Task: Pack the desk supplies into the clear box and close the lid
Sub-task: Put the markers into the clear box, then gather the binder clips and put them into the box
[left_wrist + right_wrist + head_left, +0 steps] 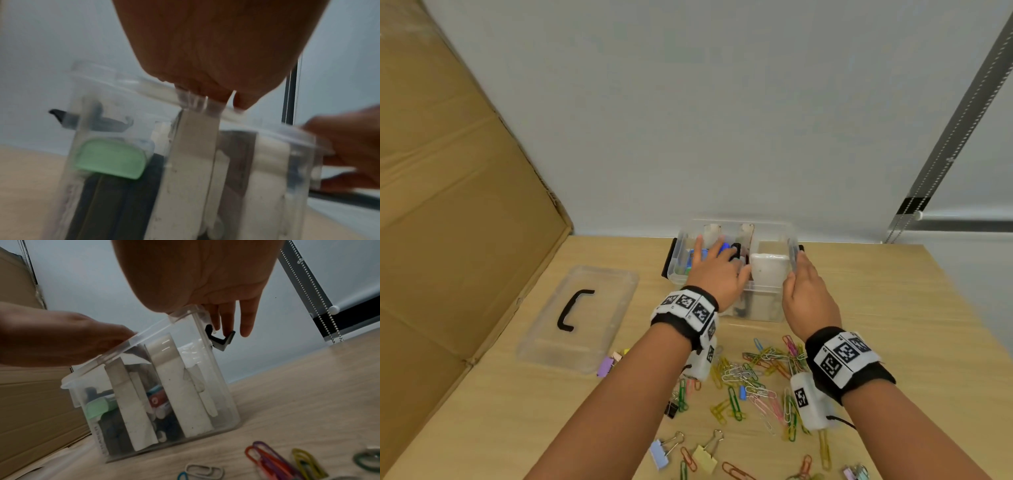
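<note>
The clear box (763,305) stands open at the back of the desk, split by white dividers (131,402). Markers, a green item (111,159) and other small supplies fill its left compartments. My left hand (717,270) reaches over the front rim into the left side, fingers stretched over blue and black items; what it touches is hidden. My right hand (804,287) lies against the box's right wall, its straight fingers (246,318) hanging by the black latch (221,340). The clear lid (599,291) with a black handle (573,308) lies flat on the left.
Coloured paper clips (756,377) lie scattered on the wooden desk in front of the box, under my wrists. Several binder clips (664,452) lie nearer me, and a purple one (606,366) by the lid. Cardboard (448,205) walls the left; a grey wall stands behind.
</note>
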The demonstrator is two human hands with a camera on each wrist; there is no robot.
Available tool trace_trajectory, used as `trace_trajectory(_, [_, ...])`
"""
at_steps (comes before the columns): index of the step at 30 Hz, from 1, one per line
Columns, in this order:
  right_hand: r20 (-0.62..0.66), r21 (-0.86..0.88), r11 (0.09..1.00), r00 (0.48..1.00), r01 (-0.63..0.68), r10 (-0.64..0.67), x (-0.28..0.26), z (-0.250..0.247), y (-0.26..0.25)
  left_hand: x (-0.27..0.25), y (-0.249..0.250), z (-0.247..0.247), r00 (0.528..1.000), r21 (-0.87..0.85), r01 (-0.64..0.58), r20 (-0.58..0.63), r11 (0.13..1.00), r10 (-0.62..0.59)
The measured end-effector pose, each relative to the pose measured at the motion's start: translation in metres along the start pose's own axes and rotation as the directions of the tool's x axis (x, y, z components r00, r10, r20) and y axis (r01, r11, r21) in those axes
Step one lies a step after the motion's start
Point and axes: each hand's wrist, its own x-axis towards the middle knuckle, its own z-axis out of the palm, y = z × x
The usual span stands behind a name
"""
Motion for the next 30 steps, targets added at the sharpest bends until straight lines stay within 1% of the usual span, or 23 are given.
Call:
trace_trajectory(2, [0.002,0.007,1.0,1.0,0.006,-0.006,0.0,-0.001,0.001,-0.019,-0.008,-0.01,0.992,-0.12,-0.018,-0.127,0.993,0.003])
trace_trajectory(3, [0.002,0.012,1.0,1.0,0.01,-0.01,0.0,-0.001,0.001,-0.032,-0.013,-0.015,0.977,-0.182,-0.023,-0.214,0.983,-0.017])
trace_trajectory(5, [-0.001,0.015,1.0,1.0,0.012,-0.012,-0.001,0.0,0.002,-0.064,-0.028,-0.022,0.922,-0.279,-0.006,-0.374,0.96,-0.103])
trace_trajectory(6, [-0.006,0.02,1.0,1.0,0.011,-0.011,-0.002,0.0,0.002,-0.081,-0.038,-0.023,0.892,-0.305,0.017,-0.426,0.952,-0.152])
trace_trajectory(7, [-0.01,0.027,1.0,1.0,0.012,-0.012,-0.002,0.0,0.001,-0.098,-0.049,-0.02,0.871,-0.321,0.053,-0.449,0.946,-0.201])
trace_trajectory(8, [-0.017,0.037,0.999,1.0,0.014,-0.014,-0.003,0.001,0.001,-0.115,-0.063,-0.016,0.865,-0.324,0.098,-0.44,0.941,-0.242])
trace_trajectory(9, [-0.022,0.046,0.999,1.0,0.016,-0.015,-0.003,0.001,0.001,-0.129,-0.077,-0.009,0.878,-0.311,0.148,-0.396,0.939,-0.27])
trace_trajectory(10, [-0.024,0.051,0.999,1.0,0.017,-0.016,-0.003,0.002,0.001,-0.143,-0.091,0.0,0.903,-0.283,0.204,-0.316,0.937,-0.292])
trace_trajectory(11, [-0.024,0.049,0.999,1.0,0.019,-0.017,-0.003,0.002,0.002,-0.155,-0.103,0.009,0.925,-0.245,0.262,-0.211,0.933,-0.315])
trace_trajectory(12, [-0.024,0.04,0.999,0.999,0.023,-0.022,-0.003,0.002,0.003,-0.166,-0.114,0.019,0.933,-0.204,0.325,-0.091,0.923,-0.348])
trace_trajectory(13, [-0.027,0.024,0.999,0.999,0.03,-0.029,-0.003,0.002,0.004,-0.175,-0.123,0.028,0.921,-0.167,0.386,0.024,0.907,-0.388])
trace_trajectory(14, [-0.037,0.002,0.999,0.999,0.038,-0.038,-0.003,0.002,0.005,-0.181,-0.13,0.034,0.898,-0.145,0.438,0.12,0.887,-0.423])
trace_trajectory(15, [-0.056,-0.023,0.999,0.997,0.048,-0.049,-0.003,0.001,0.005,-0.185,-0.134,0.039,0.876,-0.143,0.474,0.183,0.869,-0.447])
trace_trajectory(16, [-0.083,-0.055,0.997,0.994,0.06,-0.064,-0.004,0.0,0.004,-0.187,-0.137,0.043,0.863,-0.153,0.492,0.213,0.857,-0.458])
trace_trajectory(17, [-0.119,-0.092,0.993,0.989,0.076,-0.086,-0.005,-0.001,0.002,-0.188,-0.139,0.045,0.862,-0.164,0.494,0.218,0.854,-0.457])
trace_trajectory(19, [-0.192,-0.146,0.98,0.967,0.138,-0.165,-0.013,-0.007,-0.01,-0.187,-0.141,0.048,0.874,-0.167,0.478,0.193,0.863,-0.446])
trace_trajectory(20, [-0.217,-0.162,0.966,0.948,0.2,-0.232,-0.02,-0.009,-0.02,-0.186,-0.142,0.049,0.88,-0.159,0.468,0.18,0.87,-0.44])
trace_trajectory(22, [-0.226,-0.193,0.91,0.885,0.368,-0.406,-0.036,-0.011,-0.045,-0.185,-0.144,0.051,0.891,-0.135,0.447,0.162,0.884,-0.425])
trace_trajectory(24, [-0.146,-0.162,0.816,0.804,0.555,-0.576,-0.052,0.0,-0.072,-0.185,-0.146,0.053,0.9,-0.109,0.426,0.152,0.898,-0.408])
trace_trajectory(26, [-0.013,-0.057,0.707,0.707,0.705,-0.707,-0.066,0.02,-0.097,-0.185,-0.147,0.053,0.911,-0.084,0.4,0.148,0.913,-0.385])
trace_trajectory(27, [0.066,-0.005,0.66,0.659,0.751,-0.749,-0.07,0.031,-0.106,-0.184,-0.145,0.054,0.915,-0.067,0.387,0.148,0.92,-0.374])
trace_trajectory(28, [0.168,0.039,0.631,0.617,0.775,-0.769,-0.073,0.044,-0.117,-0.184,-0.145,0.054,0.92,-0.049,0.374,0.148,0.926,-0.364])
trace_trajectory(30, [0.395,0.097,0.611,0.533,0.786,-0.748,-0.076,0.073,-0.137,-0.185,-0.145,0.054,0.926,-0.022,0.355,0.148,0.935,-0.348])
